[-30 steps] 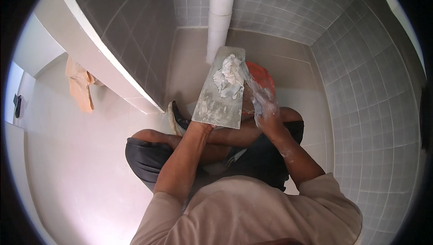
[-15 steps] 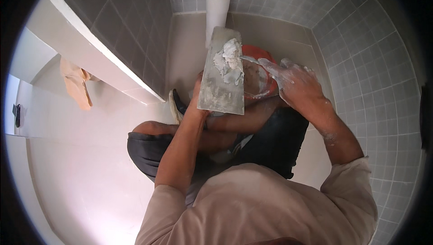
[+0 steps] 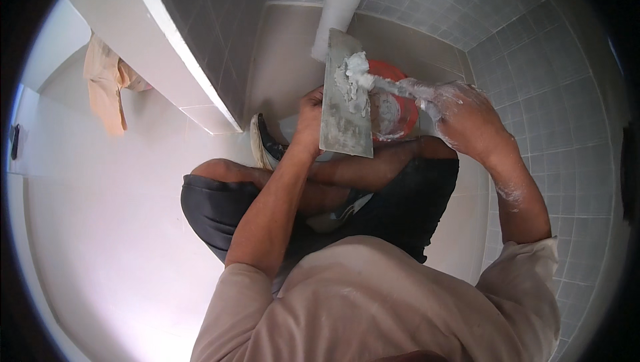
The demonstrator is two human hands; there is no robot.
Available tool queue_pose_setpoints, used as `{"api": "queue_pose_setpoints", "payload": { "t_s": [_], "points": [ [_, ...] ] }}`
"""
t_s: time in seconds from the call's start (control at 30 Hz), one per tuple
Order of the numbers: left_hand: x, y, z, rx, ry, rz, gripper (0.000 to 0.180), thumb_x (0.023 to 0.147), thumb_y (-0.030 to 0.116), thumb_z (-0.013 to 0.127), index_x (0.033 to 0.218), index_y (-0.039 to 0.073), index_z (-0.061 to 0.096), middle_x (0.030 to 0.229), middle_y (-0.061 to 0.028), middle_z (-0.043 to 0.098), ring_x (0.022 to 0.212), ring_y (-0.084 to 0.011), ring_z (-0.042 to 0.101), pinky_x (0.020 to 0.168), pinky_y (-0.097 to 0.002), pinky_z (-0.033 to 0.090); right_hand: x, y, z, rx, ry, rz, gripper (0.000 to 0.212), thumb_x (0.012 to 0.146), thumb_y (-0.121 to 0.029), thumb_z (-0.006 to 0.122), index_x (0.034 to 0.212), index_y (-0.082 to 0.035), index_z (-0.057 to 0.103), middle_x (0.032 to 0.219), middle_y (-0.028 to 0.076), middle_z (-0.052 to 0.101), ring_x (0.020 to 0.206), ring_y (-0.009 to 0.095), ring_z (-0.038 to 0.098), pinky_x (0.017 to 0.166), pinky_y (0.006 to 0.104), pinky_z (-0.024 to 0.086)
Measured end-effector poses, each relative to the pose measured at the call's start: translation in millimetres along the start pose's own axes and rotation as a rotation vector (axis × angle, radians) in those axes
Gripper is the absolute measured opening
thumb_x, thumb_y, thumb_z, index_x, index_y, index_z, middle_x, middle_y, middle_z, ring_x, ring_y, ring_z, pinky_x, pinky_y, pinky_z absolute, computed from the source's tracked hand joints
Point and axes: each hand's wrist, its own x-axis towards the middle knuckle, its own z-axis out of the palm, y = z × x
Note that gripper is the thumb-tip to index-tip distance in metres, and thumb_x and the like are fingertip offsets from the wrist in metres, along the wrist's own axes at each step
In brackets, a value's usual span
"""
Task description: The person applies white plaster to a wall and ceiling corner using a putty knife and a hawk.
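My left hand (image 3: 309, 114) grips a flat steel trowel (image 3: 345, 105) from beneath, its blade tilted up toward me with a lump of white paste (image 3: 352, 72) near its far end. My right hand (image 3: 463, 114), smeared white, holds a small paste-covered tool (image 3: 393, 85) whose tip touches the paste on the blade. Under the trowel an orange bucket (image 3: 403, 105) with white paste inside stands on the floor between my legs.
I squat in a narrow tiled corner. A white pipe (image 3: 340, 2) runs up the far wall. Grey tiled walls (image 3: 553, 95) stand right and left, with a white ledge (image 3: 143, 42) on the left. A tan cloth (image 3: 107, 89) hangs at the far left. My shoe (image 3: 265, 142) rests nearby.
My right hand has swung out to the right, away from the blade, and now touches the paste lump only with the tool's tip. The trowel has shifted slightly, still held in my left hand.
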Motion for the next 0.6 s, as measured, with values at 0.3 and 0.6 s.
{"api": "queue_pose_setpoints", "payload": {
  "t_s": [0.3,0.6],
  "points": [
    [-4.9,12.2,5.8,0.198,0.039,0.058,0.016,0.09,0.004,0.063,0.103,-0.005,0.067,0.089,-0.009,0.07,0.076,-0.0144,0.065,0.07,-0.0288,0.054,31.7,-22.6,3.7,-0.157,-0.098,-0.116,0.028,0.086,-0.014,0.059,0.111,-0.004,0.065,0.107,0.017,0.068,0.105,0.032,0.064,0.092,0.0486,0.047],
    [5.1,-9.9,-11.7,0.484,0.118,0.179,0.02,0.096,0.007,0.053,0.099,-0.004,0.068,0.086,-0.007,0.071,0.076,-0.0135,0.063,0.071,-0.0298,0.051,37.1,-17.4,17.0,0.064,-0.222,-0.22,0.03,0.084,-0.014,0.06,0.113,-0.01,0.067,0.101,0.017,0.07,0.097,0.035,0.067,0.088,0.047,0.051]
  ]
}}
